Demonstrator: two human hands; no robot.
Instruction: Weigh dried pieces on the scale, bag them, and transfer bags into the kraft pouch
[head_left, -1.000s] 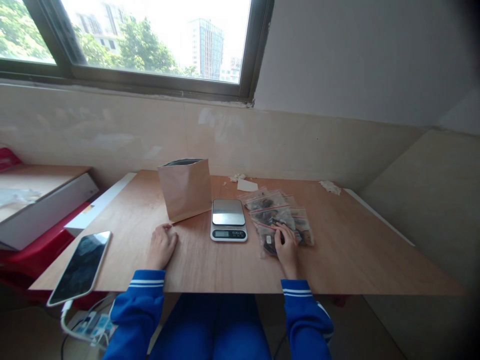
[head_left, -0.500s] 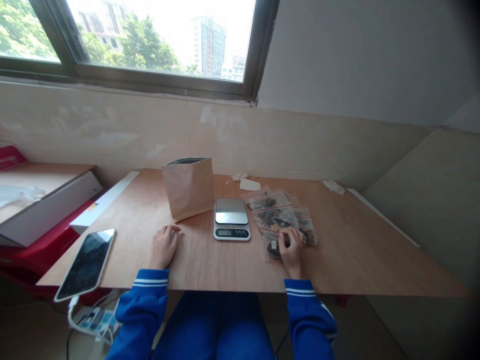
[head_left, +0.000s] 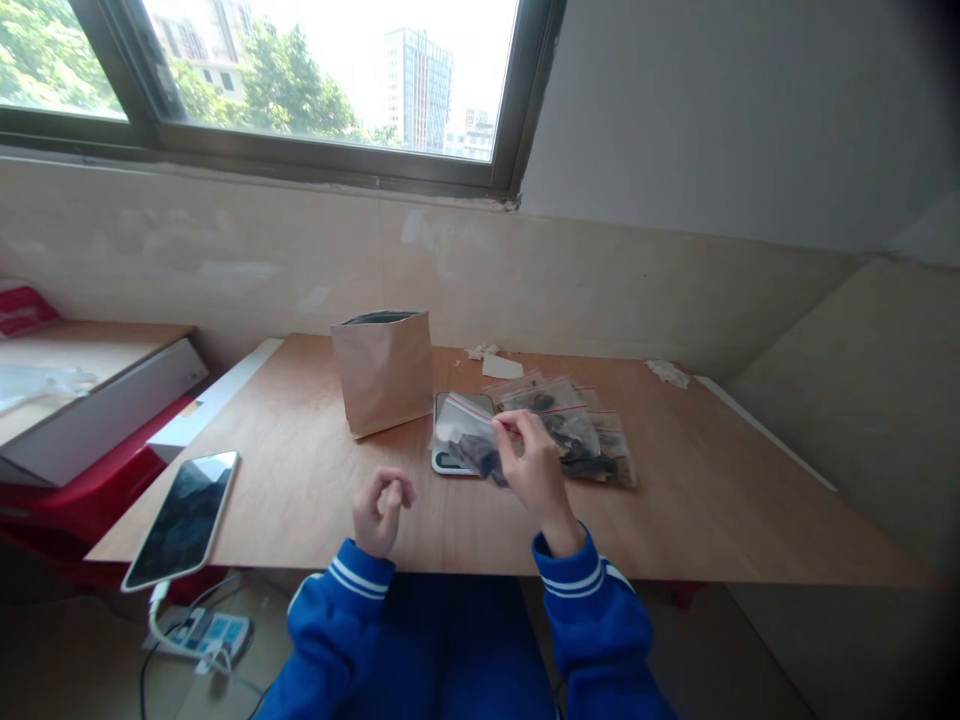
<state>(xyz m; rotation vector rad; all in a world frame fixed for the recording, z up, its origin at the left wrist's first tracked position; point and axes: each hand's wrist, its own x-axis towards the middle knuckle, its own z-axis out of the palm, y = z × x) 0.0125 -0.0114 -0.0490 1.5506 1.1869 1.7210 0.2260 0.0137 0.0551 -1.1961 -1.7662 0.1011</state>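
Note:
My right hand pinches the upper edge of a clear zip-lock bag with a red stripe and dark pieces inside. That bag hangs tilted in front of a digital kitchen scale, covering much of its plate and display. To its left, my left hand is over the table's front part, fingers curled in and nothing visible in them. Behind it stands a brown kraft paper bag, its top gaping. Several more zip-lock bags with dark contents lie overlapping beyond my right hand.
A phone with a white cable lies at the table's left edge, above a power strip. A white card and crumpled tissue lie toward the back. The wooden table meets the wall behind.
My right hand has lifted a zip-lock bag from the pile and carried it left, in front of the scale. My left hand has come off its resting place and moved right, fingers curled.

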